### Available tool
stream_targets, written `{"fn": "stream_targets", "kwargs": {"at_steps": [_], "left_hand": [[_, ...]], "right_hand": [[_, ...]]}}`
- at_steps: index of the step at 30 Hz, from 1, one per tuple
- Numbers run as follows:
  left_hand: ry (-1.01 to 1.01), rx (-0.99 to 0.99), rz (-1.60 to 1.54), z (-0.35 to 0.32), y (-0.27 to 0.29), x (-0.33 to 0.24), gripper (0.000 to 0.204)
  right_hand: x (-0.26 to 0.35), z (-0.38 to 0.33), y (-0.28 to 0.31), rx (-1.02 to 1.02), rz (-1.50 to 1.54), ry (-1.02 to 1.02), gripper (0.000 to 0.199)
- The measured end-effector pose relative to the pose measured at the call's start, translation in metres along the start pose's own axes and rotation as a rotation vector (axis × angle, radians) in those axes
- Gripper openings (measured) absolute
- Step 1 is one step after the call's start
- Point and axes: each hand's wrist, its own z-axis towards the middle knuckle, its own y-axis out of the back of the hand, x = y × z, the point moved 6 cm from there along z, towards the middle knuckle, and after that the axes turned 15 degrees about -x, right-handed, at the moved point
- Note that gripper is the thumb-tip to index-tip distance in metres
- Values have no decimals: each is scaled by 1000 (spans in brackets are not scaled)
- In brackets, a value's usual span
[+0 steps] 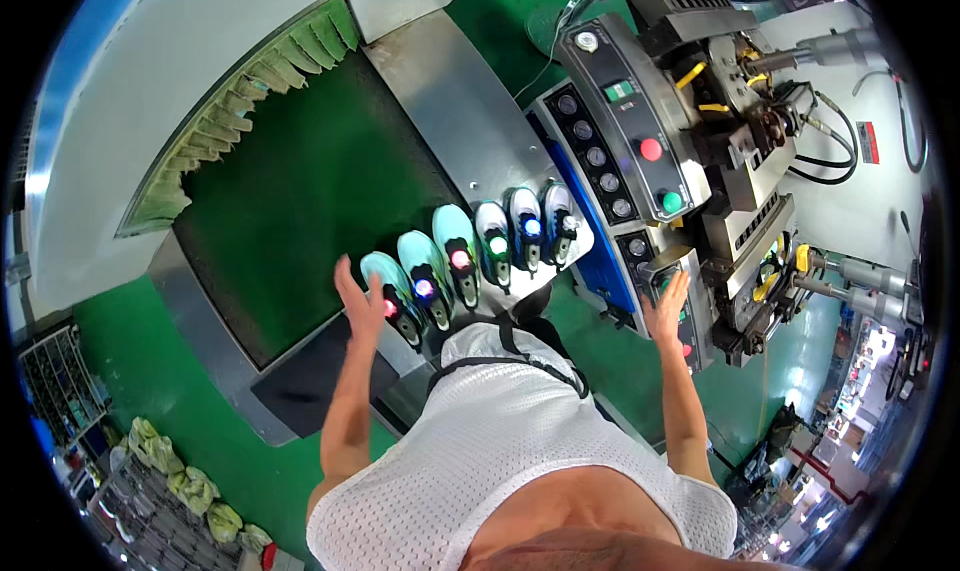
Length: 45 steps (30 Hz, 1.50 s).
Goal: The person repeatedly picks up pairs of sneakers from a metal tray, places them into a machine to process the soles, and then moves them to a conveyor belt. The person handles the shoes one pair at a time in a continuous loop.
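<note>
A row of several sneakers stands on the metal ledge in front of me: mint-green shoes (452, 224) on the left and white shoes (490, 217) on the right. Their black openings carry small glowing lights in pink, purple, green and blue. My left hand (362, 307) is beside the leftmost mint shoe (378, 266), fingers apart and holding nothing; whether it touches the shoe I cannot tell. Over by the lower control panel (636, 245) of the press machine, my right hand (664, 309) is raised with its fingers stretched and thumb apart, nothing in it.
A green conveyor belt (310, 201) runs into a machine with a cloth-strip curtain (235, 121). At right, the press (735, 171) has gauges, a red button (650, 150) and a green button (671, 202). Wrapped bundles (195, 489) lie on a rack at lower left.
</note>
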Motion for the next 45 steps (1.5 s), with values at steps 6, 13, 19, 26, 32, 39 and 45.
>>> {"fn": "stream_targets", "kwargs": {"at_steps": [6,13,19,26,32,39,45], "left_hand": [[-234,-79,198,246,-70,115,48],[57,184,750,531,-95,253,41],[-76,186,724,609,-121,351,50],[-416,236,867,503,-108,203,46],[-339,529,753,290,-93,109,51],[-106,681,239,149,-61,-60,51],[109,901,-489,62,-60,-222,45]], "right_hand": [[25,-67,11,56,13,-144,84],[-8,-188,71,258,-268,-397,72],[11,-218,104,485,-421,-771,61],[-1,-217,37,498,-226,-582,50],[68,-118,-37,525,212,-633,56],[204,-4,-17,422,854,-287,57],[248,27,12,1004,1775,-509,67]]}}
